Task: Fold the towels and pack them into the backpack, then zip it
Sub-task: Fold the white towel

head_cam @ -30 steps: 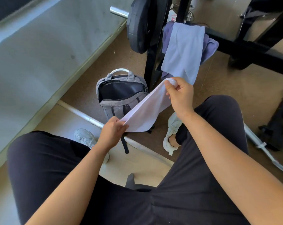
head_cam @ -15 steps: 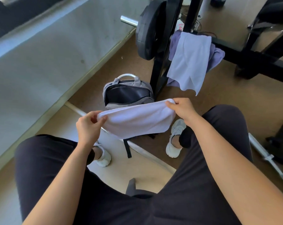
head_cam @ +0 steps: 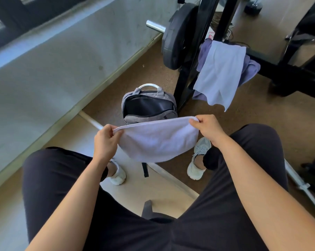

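my left hand (head_cam: 106, 144) and right hand (head_cam: 208, 128) each pinch an upper corner of the white towel (head_cam: 157, 142), stretched above the unzipped backpack (head_cam: 149, 105).

Black weight plate (head_cam: 178, 37) on chrome bar end (head_cam: 155, 26), beside black rack upright (head_cam: 184, 82); white sneaker (head_cam: 201, 147) on brown floor (head_cam: 135, 78).

No readable text in view.
A red-and-white label (head_cam: 211, 35) behind the black rack (head_cam: 184, 82) is too blurred to make out.
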`<state>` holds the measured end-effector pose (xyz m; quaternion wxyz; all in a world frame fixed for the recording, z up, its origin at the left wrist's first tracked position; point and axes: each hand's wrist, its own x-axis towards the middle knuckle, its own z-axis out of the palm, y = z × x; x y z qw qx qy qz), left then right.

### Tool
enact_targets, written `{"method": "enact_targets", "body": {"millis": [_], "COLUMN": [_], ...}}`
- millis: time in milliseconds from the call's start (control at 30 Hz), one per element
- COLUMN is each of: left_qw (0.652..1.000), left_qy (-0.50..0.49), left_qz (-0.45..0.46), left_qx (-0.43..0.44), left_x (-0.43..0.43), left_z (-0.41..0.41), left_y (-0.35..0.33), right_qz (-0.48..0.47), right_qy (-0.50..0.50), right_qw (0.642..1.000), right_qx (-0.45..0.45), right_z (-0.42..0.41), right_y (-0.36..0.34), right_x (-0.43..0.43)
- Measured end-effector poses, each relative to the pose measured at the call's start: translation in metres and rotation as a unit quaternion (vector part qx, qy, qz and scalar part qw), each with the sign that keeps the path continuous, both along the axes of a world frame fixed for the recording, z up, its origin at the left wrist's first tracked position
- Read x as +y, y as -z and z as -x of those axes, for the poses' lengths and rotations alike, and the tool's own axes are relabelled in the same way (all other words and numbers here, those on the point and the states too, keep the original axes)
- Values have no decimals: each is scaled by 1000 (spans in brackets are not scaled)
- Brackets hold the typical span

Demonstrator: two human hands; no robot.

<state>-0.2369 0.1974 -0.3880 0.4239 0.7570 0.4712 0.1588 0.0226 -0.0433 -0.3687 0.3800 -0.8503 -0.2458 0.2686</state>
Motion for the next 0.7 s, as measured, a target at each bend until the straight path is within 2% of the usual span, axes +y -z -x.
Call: {"method": "enact_targets", "body": {"millis": [233, 400, 533, 700], "left_qw": [990, 987, 983, 970], "left_qy": [-58, -61, -21, 82], "left_qz": [106, 125, 160, 200], "left_qx": [-79, -84, -91, -111], "left_x": [-9, -19, -34, -52], "left_z": [-2, -9, -12, -17], "left_y": [-5, -8, -16, -22], "right_qz": [-20, -42, -66, -78], "right_qy": [33, 30, -13, -62], "right_qw": [999, 999, 998, 994], "right_qx": [-7, -8, -9, -35], "right_z": [8, 17, 31, 53], "right_y": [1, 2, 1, 0], "right_x": [4, 9, 13, 21]}}
